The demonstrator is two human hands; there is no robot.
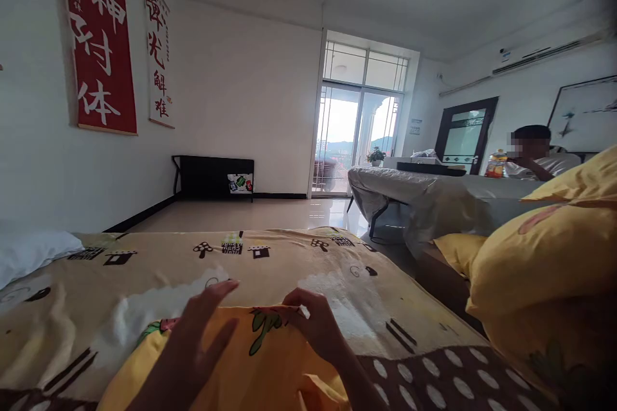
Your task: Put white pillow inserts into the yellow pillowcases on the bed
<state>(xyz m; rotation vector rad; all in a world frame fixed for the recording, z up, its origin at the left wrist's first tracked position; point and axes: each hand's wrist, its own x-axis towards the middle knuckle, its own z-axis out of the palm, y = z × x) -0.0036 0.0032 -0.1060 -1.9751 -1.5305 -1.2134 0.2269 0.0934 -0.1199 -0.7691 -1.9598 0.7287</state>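
Observation:
A yellow cloth with a green and red print (270, 359) lies on a cream patterned bed sheet (337, 270) right in front of me. My left hand (202, 334) rests flat on the yellow cloth with its fingers stretched out. My right hand (313, 321) is closed in a pinch on the top edge of the yellow cloth, fingers curled over it.
Yellow pillows (549, 257) are stacked at the right. A white pillow (29, 250) lies at the left. Beyond the bed stand a covered table (434, 196), a seated person (535, 157), a black bench (212, 176) and a glass balcony door (357, 135).

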